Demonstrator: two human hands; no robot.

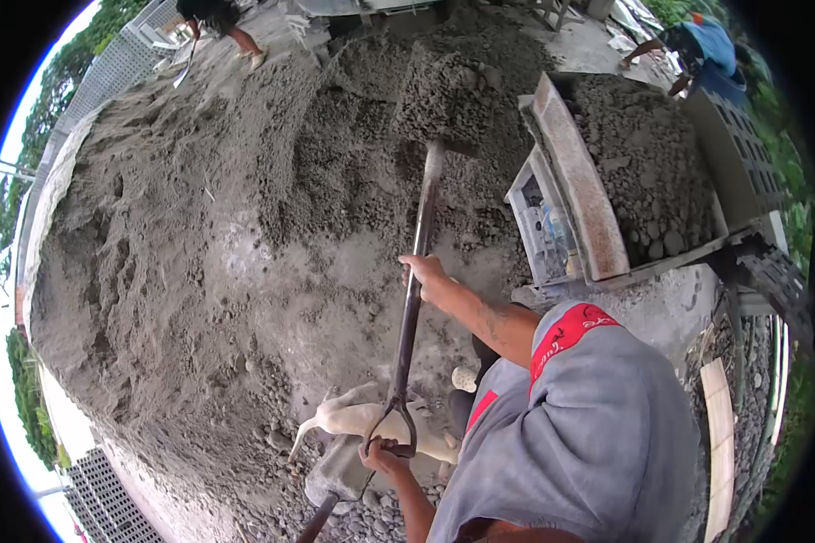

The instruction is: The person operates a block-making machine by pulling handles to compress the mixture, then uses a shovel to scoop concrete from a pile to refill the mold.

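My right hand (423, 271) grips the middle of a long shovel shaft (417, 271). My left hand (380, 450) is closed around the D-shaped grip at its near end. The shovel blade (444, 100) is raised and heaped with grey sand and gravel mix, next to a cart. Below it spreads a big pile of the same grey mix (199, 226). My grey shirt with red trim (589, 425) fills the lower right.
The cart (575, 181) at the right is loaded with gravelly mix. A second shovel (335, 480) and a whitish object (362, 418) lie near my feet. Two other people work at the far edge, one (217, 23) with a tool, one in blue (697, 45). Hollow blocks (109, 507) stand at the lower left.
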